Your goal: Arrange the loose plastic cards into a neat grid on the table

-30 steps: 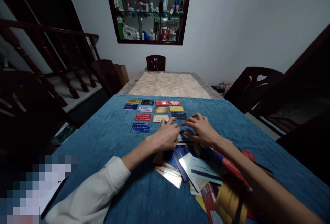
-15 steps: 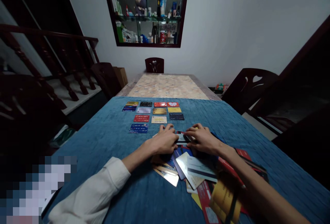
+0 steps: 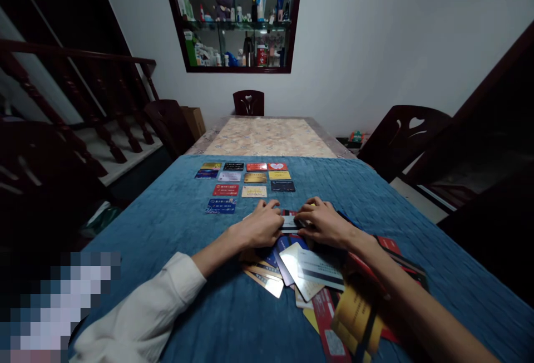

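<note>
My left hand (image 3: pixel 262 225) and my right hand (image 3: pixel 323 222) rest over the far end of a loose heap of bank cards (image 3: pixel 319 267). Between them lies a white card with a black stripe (image 3: pixel 288 224). My left fingers curl at its left end, and my right fingers bend down onto its right end. The fingertips and the cards under both palms are partly hidden. Beyond my hands, several cards are laid out in rows, with a blue card (image 3: pixel 221 206) nearest and a cream card (image 3: pixel 254 191) to its right.
A blue cloth (image 3: pixel 167 240) covers the near part of the table. Its far part has a patterned cover (image 3: pixel 267 136). Dark wooden chairs (image 3: pixel 411 129) stand around it. A pixelated patch (image 3: pixel 62 307) masks the lower left. A wall cabinet (image 3: pixel 237 70) is behind.
My right hand has come down from above the cards, and its fingers now touch the striped card. My left hand has drawn back slightly from the laid-out rows. The view has shifted a little.
</note>
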Available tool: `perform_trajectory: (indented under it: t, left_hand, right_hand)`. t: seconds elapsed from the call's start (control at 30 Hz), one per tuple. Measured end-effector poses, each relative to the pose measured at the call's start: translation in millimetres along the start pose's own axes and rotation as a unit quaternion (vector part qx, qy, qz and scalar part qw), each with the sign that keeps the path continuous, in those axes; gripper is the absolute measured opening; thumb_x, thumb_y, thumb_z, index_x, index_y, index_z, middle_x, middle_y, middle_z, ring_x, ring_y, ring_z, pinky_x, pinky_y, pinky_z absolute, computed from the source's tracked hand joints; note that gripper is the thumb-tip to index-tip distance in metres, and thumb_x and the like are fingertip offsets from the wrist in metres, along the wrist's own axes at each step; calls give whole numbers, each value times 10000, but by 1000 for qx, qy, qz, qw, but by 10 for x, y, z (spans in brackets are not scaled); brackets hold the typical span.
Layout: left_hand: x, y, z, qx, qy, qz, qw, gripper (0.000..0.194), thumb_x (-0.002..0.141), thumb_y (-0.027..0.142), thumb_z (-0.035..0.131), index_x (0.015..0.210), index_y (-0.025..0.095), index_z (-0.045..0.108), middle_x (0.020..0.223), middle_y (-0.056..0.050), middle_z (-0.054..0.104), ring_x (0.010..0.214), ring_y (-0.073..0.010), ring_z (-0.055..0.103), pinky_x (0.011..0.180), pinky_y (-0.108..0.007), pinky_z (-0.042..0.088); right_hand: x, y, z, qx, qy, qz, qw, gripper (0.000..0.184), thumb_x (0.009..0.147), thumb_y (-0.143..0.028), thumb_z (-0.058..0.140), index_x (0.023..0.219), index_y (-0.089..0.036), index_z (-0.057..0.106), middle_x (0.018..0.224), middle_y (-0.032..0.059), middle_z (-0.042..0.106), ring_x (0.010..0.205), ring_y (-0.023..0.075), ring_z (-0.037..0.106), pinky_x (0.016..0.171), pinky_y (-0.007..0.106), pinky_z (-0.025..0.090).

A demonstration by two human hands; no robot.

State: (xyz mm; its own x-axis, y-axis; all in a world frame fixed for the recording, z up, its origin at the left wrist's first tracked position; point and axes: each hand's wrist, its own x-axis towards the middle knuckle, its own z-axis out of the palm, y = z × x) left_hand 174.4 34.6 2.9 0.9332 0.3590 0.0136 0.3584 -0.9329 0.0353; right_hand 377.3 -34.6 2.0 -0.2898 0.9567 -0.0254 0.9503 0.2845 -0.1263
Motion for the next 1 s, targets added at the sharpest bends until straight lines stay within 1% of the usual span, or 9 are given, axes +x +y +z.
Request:
perform_trajectory:
  t: [0.2,0.3,0.37,0.47,0.53,0.63,0.77,0.87,1.0]
  left_hand:
    - [0,-9,-90,-17,-8,6,1000,178,894,210,522,830,167,682,980,-115,686,1193,-297,501,942,-431,403]
    - [3,-43,-152,-41,17,-4,999,216,905,185,486,839,183,692,971,-91,690,1181,-263,521,976,-403,399]
    - [13,-74,-176,-49,35,-17,998,228,903,168,476,851,183,697,981,-88,685,1145,-245,545,970,-377,413]
    - [38,-118,-171,-58,50,-27,997,226,892,137,476,853,177,695,942,-81,685,1065,-225,580,934,-339,438]
    - [53,-146,-142,-69,59,-29,995,231,876,104,474,857,173,694,915,-73,689,1021,-212,590,909,-313,448]
    - [67,-187,-78,-95,79,-37,992,274,830,48,474,914,171,705,942,-69,695,989,-201,591,887,-291,457]
    - [77,-231,4,-127,101,-53,985,358,793,28,473,1005,185,714,968,-60,689,1018,-205,580,910,-299,457]
    - [82,-238,39,-137,107,-57,983,375,794,39,477,1048,184,711,968,-61,690,1019,-215,573,919,-320,460]
    - [80,-216,45,-137,108,-61,983,406,793,29,485,1103,192,691,972,-53,695,1000,-217,570,916,-338,461]
  right_hand:
    - [-12,-4,-46,16,-9,-1,1000,344,831,-392,643,1149,-267,682,1184,95,658,1165,316,453,897,451,368]
    - [-2,16,-38,21,13,-2,1000,302,855,-302,601,1145,-275,681,1119,77,682,1123,278,485,888,415,366]
    - [9,26,-26,16,36,-2,999,274,873,-231,545,1098,-272,697,1044,69,698,1084,255,504,880,391,363]
    - [27,32,-4,15,56,11,998,277,865,-170,502,1025,-248,714,995,72,701,1050,237,521,877,361,365]
    - [40,36,17,26,63,24,997,290,853,-154,493,1026,-236,711,1003,75,698,1041,230,532,866,335,378]
    - [54,43,55,49,76,39,995,328,839,-136,486,1072,-228,696,1015,75,692,1026,221,552,841,301,392]
    - [57,32,80,62,90,50,993,376,836,-136,501,1171,-212,654,1017,86,677,988,217,567,823,294,389]
    - [55,9,72,49,94,58,993,431,843,-137,503,1256,-221,596,1020,86,668,943,210,574,819,298,383]
    - [58,-17,72,23,105,52,993,509,845,-109,509,1334,-248,524,1051,83,677,987,222,572,872,326,373]
